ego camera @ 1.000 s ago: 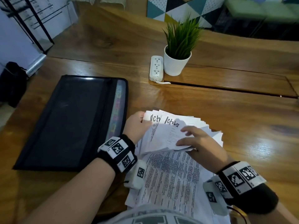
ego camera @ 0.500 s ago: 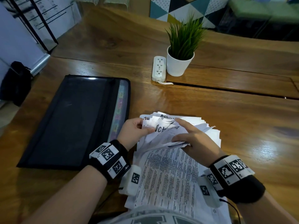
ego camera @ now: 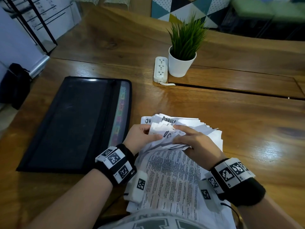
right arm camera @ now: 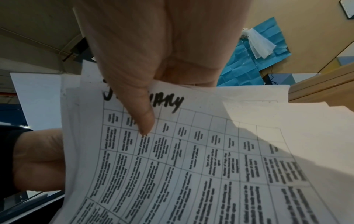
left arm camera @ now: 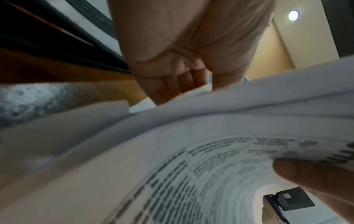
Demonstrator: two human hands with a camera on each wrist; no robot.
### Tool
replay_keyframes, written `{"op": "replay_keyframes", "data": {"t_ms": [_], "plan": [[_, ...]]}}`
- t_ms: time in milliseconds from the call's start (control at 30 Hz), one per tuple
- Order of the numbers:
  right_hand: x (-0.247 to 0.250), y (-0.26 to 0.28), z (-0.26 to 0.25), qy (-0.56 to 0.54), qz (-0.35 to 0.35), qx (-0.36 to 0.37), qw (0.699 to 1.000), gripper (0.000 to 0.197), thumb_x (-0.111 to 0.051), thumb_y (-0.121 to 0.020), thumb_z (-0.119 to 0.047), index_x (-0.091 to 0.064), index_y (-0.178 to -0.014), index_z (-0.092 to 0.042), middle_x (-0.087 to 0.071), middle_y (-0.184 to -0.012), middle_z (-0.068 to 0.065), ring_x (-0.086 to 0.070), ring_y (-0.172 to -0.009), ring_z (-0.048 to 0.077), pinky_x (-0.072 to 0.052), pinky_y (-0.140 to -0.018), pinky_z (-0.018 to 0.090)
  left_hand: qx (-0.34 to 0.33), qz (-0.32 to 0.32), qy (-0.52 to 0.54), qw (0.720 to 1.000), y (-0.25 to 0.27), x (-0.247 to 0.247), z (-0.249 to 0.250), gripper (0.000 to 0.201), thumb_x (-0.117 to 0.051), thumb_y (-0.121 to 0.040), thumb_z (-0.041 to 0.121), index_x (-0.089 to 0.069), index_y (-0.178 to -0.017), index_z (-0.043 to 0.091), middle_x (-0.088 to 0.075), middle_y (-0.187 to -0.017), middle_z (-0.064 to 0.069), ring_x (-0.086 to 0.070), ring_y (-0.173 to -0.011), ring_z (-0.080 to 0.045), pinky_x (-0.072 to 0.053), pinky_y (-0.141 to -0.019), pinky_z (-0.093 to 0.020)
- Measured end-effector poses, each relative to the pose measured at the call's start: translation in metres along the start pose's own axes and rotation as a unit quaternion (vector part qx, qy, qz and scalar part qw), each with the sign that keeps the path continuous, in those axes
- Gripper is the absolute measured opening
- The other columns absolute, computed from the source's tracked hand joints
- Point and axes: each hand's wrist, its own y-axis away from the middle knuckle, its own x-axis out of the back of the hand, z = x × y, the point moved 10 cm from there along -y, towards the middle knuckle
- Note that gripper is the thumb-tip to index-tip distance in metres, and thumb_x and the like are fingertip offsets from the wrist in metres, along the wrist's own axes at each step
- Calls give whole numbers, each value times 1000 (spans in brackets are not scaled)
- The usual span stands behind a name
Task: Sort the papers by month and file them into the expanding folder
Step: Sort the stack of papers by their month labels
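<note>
A thick stack of white printed papers [ego camera: 171, 177] with handwritten month names at the top lies in front of me, its far end lifted and fanned. My left hand [ego camera: 142, 138] grips the fanned top corners from the left, thumb over the sheets. My right hand [ego camera: 196, 142] holds the same bundle from the right, fingers on top and thumb under. In the right wrist view the thumb [right arm camera: 139, 106] presses a sheet [right arm camera: 191, 159] headed January. The left wrist view shows curled papers [left arm camera: 191, 151] below the palm. The black expanding folder [ego camera: 71, 123] lies flat on the left, coloured tabs along its right edge.
A white power strip [ego camera: 160, 69] and a potted green plant [ego camera: 182, 52] stand beyond the papers on the wooden table [ego camera: 247, 129]. A dark slot [ego camera: 231, 91] runs across the table behind them. A black bag [ego camera: 14, 83] sits off the table's left edge.
Both hands have riffled further through the fanned sheets: the October headings have dropped out of sight and sheets headed Ju… and August show at the back. The hands moved closer together.
</note>
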Motion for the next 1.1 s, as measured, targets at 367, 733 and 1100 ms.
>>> {"op": "replay_keyframes", "data": {"t_ms": [367, 733, 1100], "plan": [[-4, 7, -1, 24, -6, -4, 1000, 47, -47, -57, 2, -73, -91, -18, -65, -119, 2, -68, -93, 23, -50, -83, 36, -49, 104, -59, 992, -8, 29, -4, 50, -59, -84, -3, -48, -122, 26, -64, -109, 5, -62, -98, -7, -51, -86, -27], [0, 11, -3, 27, -14, -11, 999, 50, -42, -60, -3, -72, -97, -20, -64, -119, 1, -66, -96, 24, -51, -84, 37, -97, 124, -134, 978, -4, 25, 13, 23, -54, -93, 15, -58, -114, 23, -61, -111, 9, -57, -102, -9, -44, -88, -23], [6, 12, -8, 14, 1, -6, 1000, 51, -40, -60, -2, -73, -96, -18, -65, -116, 2, -66, -96, 26, -49, -84, 37, -80, 132, -263, 952, -7, 25, 19, 39, -56, -91, 27, -59, -71, -6, -58, -86, -12, -54, -86, -22, -40, -76, -28]]}}
